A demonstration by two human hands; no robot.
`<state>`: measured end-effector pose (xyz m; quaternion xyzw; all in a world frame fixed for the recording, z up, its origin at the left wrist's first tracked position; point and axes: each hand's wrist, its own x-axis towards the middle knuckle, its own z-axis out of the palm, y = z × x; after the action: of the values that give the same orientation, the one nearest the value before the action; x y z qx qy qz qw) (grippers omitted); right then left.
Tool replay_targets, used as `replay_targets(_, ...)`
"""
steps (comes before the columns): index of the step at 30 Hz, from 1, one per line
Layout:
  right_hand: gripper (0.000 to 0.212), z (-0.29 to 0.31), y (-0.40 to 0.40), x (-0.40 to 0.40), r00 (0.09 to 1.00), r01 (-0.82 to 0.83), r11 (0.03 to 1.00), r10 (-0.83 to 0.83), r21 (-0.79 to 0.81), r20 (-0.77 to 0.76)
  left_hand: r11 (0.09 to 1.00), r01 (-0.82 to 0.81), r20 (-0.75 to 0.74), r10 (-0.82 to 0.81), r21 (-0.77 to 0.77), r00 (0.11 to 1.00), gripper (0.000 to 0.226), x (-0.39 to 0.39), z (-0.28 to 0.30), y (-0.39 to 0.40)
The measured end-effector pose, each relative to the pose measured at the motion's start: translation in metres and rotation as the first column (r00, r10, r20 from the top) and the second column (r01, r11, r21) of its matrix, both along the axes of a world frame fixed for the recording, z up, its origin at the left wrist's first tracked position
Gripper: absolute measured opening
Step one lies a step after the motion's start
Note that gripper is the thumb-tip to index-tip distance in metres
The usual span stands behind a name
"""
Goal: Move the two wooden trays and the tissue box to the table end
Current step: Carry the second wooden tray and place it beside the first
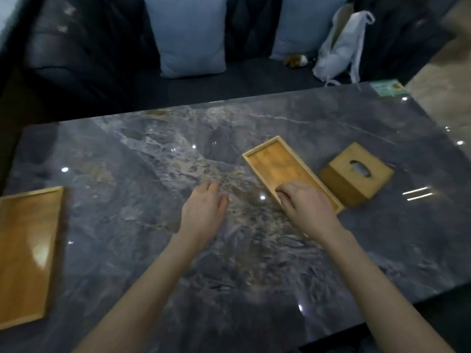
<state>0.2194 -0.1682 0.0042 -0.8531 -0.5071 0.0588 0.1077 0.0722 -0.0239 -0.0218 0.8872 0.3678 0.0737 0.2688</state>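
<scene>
Marble table (153, 154): right hand (305, 205) clamped on small tray (277, 164) near end, long axis 11-to-5, left hand (204, 210) spread flat at 9 o'clock.

Dark grey stone table (153, 154) with pale swirls and shiny light spots. Behind it, a dark sofa (84, 62). Two light blue pillows (190, 36) (303, 26) leaning on the sofa back. White cloth bag (341, 47) slumped beside the right pillow. Small brown and white fuzzy toy (297, 60) near the bag. Green card (388, 87) on the far right table corner.
</scene>
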Motion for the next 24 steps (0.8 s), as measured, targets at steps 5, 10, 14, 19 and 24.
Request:
replay_targets(5, 0.016, -0.023, -0.053, 0.05, 0.989, 0.142, 0.989, -0.141, 0.048, -0.036, 0.997, 0.08, -0.01, -0.08, 0.006, 0.997, 0.041, 0.064, -0.02, -0.031)
replay_targets(10, 0.021, -0.067, -0.09, 0.079, 0.897, 0.431, 0.9, -0.421, 0.057, -0.136, 0.997, 0.083, -0.069, -0.083, -0.012, 0.994, 0.049, 0.113, -0.052, -0.066)
replay_targets(14, 0.033, -0.098, -0.106, 0.091, 0.782, 0.578, 0.815, -0.571, -0.054, -0.249, 1.0, 0.022, -0.176, -0.02, 0.008, 0.984, 0.068, 0.138, -0.077, -0.09)
replay_targets(19, 0.052, -0.117, -0.11, 0.09, 0.787, 0.559, 0.825, -0.558, -0.078, -0.264, 0.985, -0.158, -0.206, 0.14, -0.069, 0.968, 0.081, 0.156, -0.088, -0.105)
replay_targets(24, 0.057, -0.117, -0.105, 0.093, 0.744, 0.592, 0.801, -0.586, -0.089, -0.32, 0.961, -0.266, -0.231, 0.242, -0.078, 0.942, 0.081, 0.155, -0.095, -0.105)
